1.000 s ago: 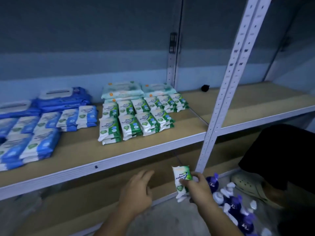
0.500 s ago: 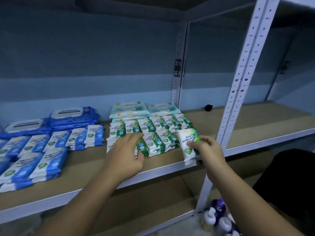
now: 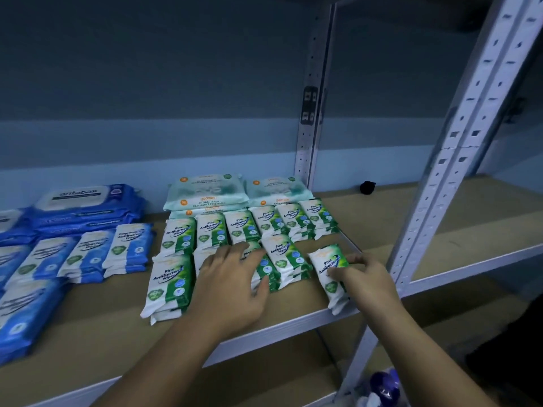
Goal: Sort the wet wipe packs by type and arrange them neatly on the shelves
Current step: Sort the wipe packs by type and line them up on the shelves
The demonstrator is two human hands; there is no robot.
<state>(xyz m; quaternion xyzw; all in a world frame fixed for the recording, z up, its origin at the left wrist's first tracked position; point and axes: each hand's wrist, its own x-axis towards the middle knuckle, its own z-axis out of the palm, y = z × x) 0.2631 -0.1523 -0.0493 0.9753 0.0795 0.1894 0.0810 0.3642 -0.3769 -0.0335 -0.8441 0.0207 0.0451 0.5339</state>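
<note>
Blue packs (image 3: 88, 254): left on the shelf (image 3: 97, 327), a brown board with a white metal edge
Green packs (image 3: 235, 230): mid-shelf, in rows
Left hand (image 3: 232, 286): flat, fingers spread on the front row
Right hand (image 3: 364, 277): pinching a green pack (image 3: 329, 268) at the row's right end
Upright (image 3: 458, 160): white, perforated
Wall (image 3: 147, 98): blue, dim
</note>
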